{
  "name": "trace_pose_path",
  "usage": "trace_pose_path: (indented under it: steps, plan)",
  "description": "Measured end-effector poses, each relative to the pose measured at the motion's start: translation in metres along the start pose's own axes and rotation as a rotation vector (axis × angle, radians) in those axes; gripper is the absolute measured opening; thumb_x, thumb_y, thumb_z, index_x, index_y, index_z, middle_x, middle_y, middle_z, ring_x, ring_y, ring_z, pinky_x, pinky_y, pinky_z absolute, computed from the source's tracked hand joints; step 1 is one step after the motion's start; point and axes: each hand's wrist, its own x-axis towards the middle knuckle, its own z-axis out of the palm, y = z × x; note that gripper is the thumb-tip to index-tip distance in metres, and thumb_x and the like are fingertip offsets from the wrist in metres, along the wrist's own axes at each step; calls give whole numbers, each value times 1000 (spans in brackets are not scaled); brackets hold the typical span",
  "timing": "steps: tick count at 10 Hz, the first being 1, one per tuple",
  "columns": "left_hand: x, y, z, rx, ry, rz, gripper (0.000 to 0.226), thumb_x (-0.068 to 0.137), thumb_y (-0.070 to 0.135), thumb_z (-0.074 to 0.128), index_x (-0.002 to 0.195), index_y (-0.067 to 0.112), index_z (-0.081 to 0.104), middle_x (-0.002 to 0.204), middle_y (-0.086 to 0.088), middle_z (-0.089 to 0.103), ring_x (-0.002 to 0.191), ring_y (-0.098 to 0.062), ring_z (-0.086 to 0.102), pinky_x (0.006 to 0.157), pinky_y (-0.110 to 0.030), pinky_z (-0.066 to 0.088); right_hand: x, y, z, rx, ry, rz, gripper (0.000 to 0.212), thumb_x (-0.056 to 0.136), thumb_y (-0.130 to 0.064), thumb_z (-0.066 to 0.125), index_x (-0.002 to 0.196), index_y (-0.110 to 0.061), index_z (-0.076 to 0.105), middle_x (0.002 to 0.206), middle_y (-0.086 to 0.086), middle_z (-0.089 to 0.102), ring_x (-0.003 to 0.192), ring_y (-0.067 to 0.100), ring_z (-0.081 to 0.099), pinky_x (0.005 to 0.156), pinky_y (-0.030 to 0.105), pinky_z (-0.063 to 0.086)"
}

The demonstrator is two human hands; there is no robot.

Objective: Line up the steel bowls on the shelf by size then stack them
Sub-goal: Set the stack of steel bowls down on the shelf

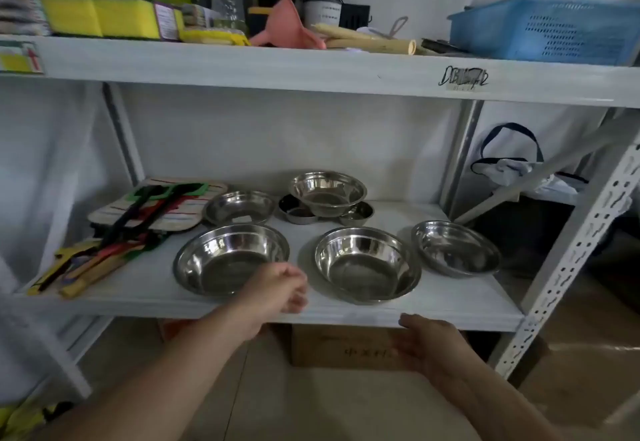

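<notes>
Several steel bowls stand on the white shelf [346,317]. In front, a wide bowl [221,260] is at the left, another large bowl [367,264] in the middle, and a shallower bowl [455,248] at the right. Behind them sits a medium bowl [239,207]. A deeper bowl [327,192] rests on top of two small bowls, one at the left [296,212] and one at the right [358,214]. My left hand [277,288] hovers at the wide bowl's near rim, fingers loosely curled, holding nothing. My right hand [433,343] is open below the shelf's front edge.
Striped mats [162,203] and colourful long-handled tools [104,253] fill the shelf's left end. The upper shelf [311,69] carries sponges, a pink funnel and a blue basket [550,28]. A perforated post [571,260] stands at the right. A cardboard box [343,347] sits underneath.
</notes>
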Motion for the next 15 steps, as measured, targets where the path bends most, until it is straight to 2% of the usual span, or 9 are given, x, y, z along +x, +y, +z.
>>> trace_pose_path:
  steps: [3, 4, 5, 6, 7, 8, 10, 11, 15]
  plan:
    - [245, 44, 31, -350, 109, -207, 31, 103, 17, 54, 131, 6, 52, 125, -21, 58, 66, -27, 65, 33, -25, 54, 163, 21, 14, 221, 104, 36, 20, 93, -13, 73, 100, 5, 67, 89, 24, 73, 79, 39, 71, 57, 36, 64]
    - [296, 40, 41, -430, 138, -274, 26, 103, 22, 53, 125, 7, 53, 109, -15, 62, 66, -29, 66, 28, -23, 48, 277, 105, 0, -127, 7, -103, 75, 57, -51, 97, 125, -55, 64, 60, -11, 76, 115, 36, 70, 111, 82, 13]
    - [325, 32, 45, -434, 171, -298, 23, 104, 23, 50, 117, 5, 51, 85, -18, 65, 57, -26, 65, 26, -17, 42, 215, 1, 70, 242, 481, -536, 22, 69, -84, 59, 71, -65, 71, 68, -13, 82, 101, 39, 72, 56, 31, 55]
    - [344, 24, 46, -405, 209, -309, 29, 105, 13, 42, 127, -2, 53, 79, -19, 66, 48, -23, 65, 24, -16, 38, 143, -41, 91, 810, 573, -1047, 40, 19, -76, 49, 23, -36, 54, 23, -49, 1, 117, 25, -64, 43, 13, 26]
    - [342, 26, 41, -411, 245, -284, 37, 103, 7, 37, 139, 3, 48, 98, -22, 66, 58, -27, 65, 28, -23, 49, 115, -26, 65, 629, 365, -765, 41, 39, -63, 71, 19, -33, 52, 18, -22, 38, 50, 82, 39, 24, 23, 34]
    - [318, 34, 29, -407, 235, -246, 39, 104, 7, 33, 142, 2, 44, 93, -20, 62, 60, -29, 64, 29, -27, 52, 91, -26, 20, 82, 9, -536, 78, 75, -13, 89, 43, -74, 53, 51, -46, 59, 69, -19, 67, 63, -4, 48]
    - [221, 63, -20, -439, 195, -110, 36, 106, 13, 45, 139, -1, 47, 96, -18, 63, 58, -28, 68, 39, -29, 58, 23, -52, -61, 195, -74, -269, 77, 31, -32, 106, 99, -7, 79, 90, 29, 80, 47, 27, 68, 53, 35, 57]
    - [164, 69, -44, -424, 163, -42, 37, 106, 14, 47, 138, -4, 49, 111, -26, 69, 59, -29, 75, 55, -34, 64, -18, -97, -49, 247, 8, -191, 8, 98, -7, 61, 95, -1, 65, 38, 11, 64, 23, 15, 57, 26, 21, 47]
    - [11, 29, -49, -459, 89, -42, 28, 106, 17, 48, 114, -1, 67, 85, -22, 79, 75, -33, 79, 63, -36, 63, -32, -128, 69, 43, -143, -258, 12, 98, 0, 63, 104, 9, 68, 81, 18, 72, 55, 18, 69, 46, 21, 59]
